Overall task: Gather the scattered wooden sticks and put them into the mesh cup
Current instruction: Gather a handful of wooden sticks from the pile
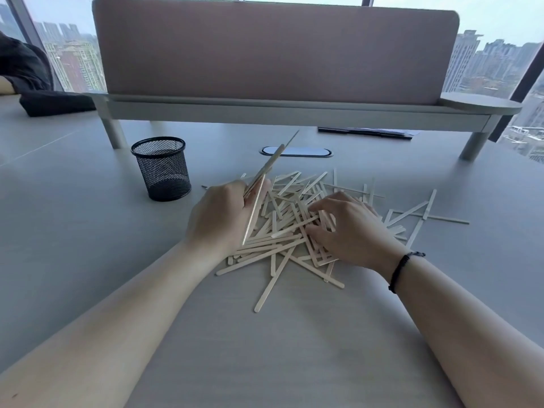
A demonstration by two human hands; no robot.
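Sticks (290,231): pile partly hidden under right hand (348,231), grip unclear; left hand (223,214) clamped bundle (259,198), tips toward far-right.

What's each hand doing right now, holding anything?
Left hand: closed on a few wooden sticks, lifted above the pile.
Right hand: down on the stick pile, fingers curled among sticks; cannot tell whether it grips any.

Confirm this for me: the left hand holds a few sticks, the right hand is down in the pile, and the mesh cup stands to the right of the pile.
One thing is wrong: the mesh cup stands to the left of the pile, not the right, as the head view shows. The rest holds: the left hand holds a few sticks, and the right hand is down in the pile.
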